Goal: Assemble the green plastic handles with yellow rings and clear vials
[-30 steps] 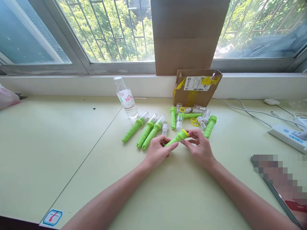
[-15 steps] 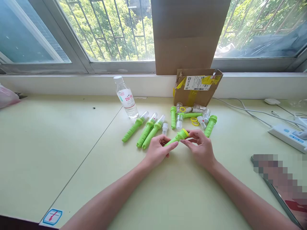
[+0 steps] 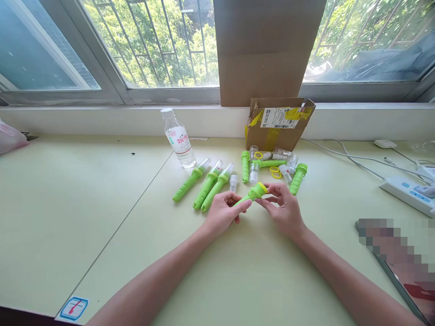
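In the head view, the left hand grips a green stick; the right hand pinches its yellow ring. Left of the fingers, three clear-topped sticks look done. Past the fingers, loose sticks, clear tops and rings look left to do.

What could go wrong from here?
1. The yellow ring on the green handle might slip or seat crooked, with the right hand's fingertips right beside it.
2. The white-topped clear piece stands just beyond the left hand, which holds the handle; a small bump could topple it.
3. Loose yellow rings lie among other parts and could get scattered.
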The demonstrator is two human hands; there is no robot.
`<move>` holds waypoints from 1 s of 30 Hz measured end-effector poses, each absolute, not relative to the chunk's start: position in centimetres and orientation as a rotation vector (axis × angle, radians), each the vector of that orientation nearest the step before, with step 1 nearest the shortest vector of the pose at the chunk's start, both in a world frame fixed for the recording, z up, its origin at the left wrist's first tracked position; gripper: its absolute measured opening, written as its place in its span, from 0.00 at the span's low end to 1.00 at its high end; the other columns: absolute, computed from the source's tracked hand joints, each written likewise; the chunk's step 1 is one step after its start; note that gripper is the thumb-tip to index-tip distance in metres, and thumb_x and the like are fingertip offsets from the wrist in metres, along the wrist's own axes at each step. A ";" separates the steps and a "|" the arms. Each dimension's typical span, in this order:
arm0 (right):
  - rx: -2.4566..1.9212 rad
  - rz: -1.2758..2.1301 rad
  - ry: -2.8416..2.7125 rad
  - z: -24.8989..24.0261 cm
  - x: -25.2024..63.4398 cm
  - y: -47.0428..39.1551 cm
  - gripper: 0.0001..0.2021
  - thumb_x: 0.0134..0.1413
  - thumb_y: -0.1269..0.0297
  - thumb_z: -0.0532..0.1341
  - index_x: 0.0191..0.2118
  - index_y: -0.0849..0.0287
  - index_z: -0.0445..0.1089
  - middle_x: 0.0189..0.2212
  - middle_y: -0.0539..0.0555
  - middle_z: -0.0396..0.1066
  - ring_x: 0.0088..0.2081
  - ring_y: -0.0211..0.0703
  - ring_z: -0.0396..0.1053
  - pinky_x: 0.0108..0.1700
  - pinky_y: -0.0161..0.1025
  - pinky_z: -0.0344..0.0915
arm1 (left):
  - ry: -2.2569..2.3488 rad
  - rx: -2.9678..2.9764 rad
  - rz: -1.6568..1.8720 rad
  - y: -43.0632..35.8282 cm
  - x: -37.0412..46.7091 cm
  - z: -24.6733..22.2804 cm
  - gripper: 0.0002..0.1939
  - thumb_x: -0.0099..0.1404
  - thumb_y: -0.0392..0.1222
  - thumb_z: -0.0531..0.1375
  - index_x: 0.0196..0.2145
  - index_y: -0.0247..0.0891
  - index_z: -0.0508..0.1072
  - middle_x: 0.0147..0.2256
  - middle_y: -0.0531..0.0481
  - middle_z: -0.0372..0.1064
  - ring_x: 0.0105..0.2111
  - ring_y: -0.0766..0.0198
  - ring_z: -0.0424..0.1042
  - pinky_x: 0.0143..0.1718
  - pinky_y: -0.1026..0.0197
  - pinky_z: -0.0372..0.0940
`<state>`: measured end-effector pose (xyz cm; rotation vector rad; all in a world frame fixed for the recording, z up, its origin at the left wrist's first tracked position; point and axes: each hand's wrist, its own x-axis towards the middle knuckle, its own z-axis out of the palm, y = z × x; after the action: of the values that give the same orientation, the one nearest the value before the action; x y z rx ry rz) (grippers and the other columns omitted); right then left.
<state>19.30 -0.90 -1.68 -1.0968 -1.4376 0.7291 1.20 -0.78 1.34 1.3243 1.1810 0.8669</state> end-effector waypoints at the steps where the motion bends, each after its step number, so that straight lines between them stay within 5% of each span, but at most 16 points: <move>1: -1.094 0.725 -1.432 -1.7 19.3 -0.9 0.16 0.46 0.56 0.68 0.36 0.53 0.61 0.42 0.55 0.71 0.36 0.44 0.74 0.38 0.49 0.77 | 1.180 1.324 0.868 -0.8 1.2 1.4 0.20 0.53 0.58 0.64 0.28 0.36 0.69 0.25 0.51 0.71 0.15 0.72 0.64 0.13 0.69 0.53; 11: -1.098 0.672 -1.396 -1.4 19.2 -1.2 0.14 0.45 0.58 0.69 0.33 0.55 0.64 0.41 0.53 0.73 0.31 0.42 0.75 0.36 0.47 0.76 | 1.160 1.303 0.844 -0.7 1.0 1.5 0.20 0.54 0.58 0.64 0.28 0.37 0.69 0.25 0.51 0.72 0.14 0.71 0.64 0.13 0.68 0.54; 22: -1.114 0.736 -1.354 -1.8 18.9 -1.2 0.17 0.45 0.56 0.69 0.35 0.54 0.61 0.43 0.56 0.73 0.36 0.45 0.75 0.36 0.46 0.76 | 1.136 1.349 0.816 -0.7 1.2 1.4 0.19 0.56 0.57 0.62 0.28 0.36 0.70 0.26 0.50 0.72 0.15 0.71 0.65 0.14 0.68 0.56; 30: -1.087 0.757 -1.201 -1.7 19.1 -0.8 0.17 0.43 0.57 0.70 0.33 0.55 0.63 0.41 0.55 0.74 0.32 0.45 0.75 0.33 0.46 0.76 | 1.178 1.689 0.913 -0.7 1.2 1.0 0.15 0.58 0.49 0.63 0.40 0.38 0.75 0.29 0.52 0.70 0.23 0.68 0.66 0.22 0.66 0.62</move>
<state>19.09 -0.83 -1.68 -1.0872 -1.2009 0.7567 1.15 -0.74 0.99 1.6887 1.1777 0.9133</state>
